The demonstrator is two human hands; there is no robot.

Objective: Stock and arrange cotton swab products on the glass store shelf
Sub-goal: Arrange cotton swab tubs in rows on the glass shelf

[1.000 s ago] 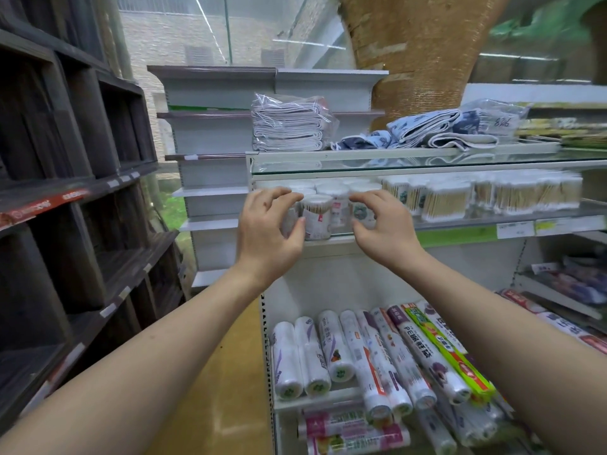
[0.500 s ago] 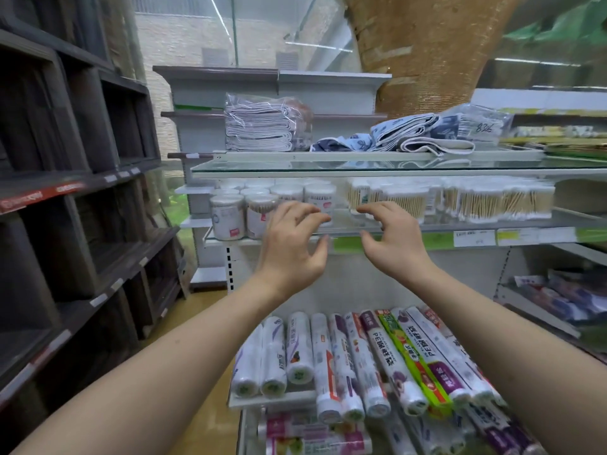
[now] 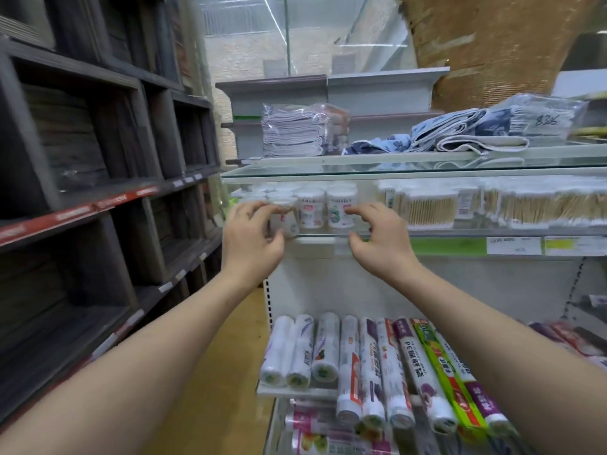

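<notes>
Since half a second ago both my hands have gone forward to the round tubs at the glass shelf's left end. Nearest me, rolls of plastic wrap [image 3: 371, 369] lie side by side on the lower shelf. Above them, my left hand [image 3: 251, 239] has fingers and thumb curled round the front cotton swab tub [image 3: 285, 218] at the front edge of the glass shelf [image 3: 460, 232]; it grips that tub. My right hand [image 3: 382, 239] hovers just beside the neighbouring tubs [image 3: 341, 208], fingers curled, holding nothing I can confirm. Further right along the shelf stand clear boxes of wooden-stick swabs [image 3: 430, 210]. On the upper glass shelf lie folded cloths [image 3: 297, 133] in bags.
</notes>
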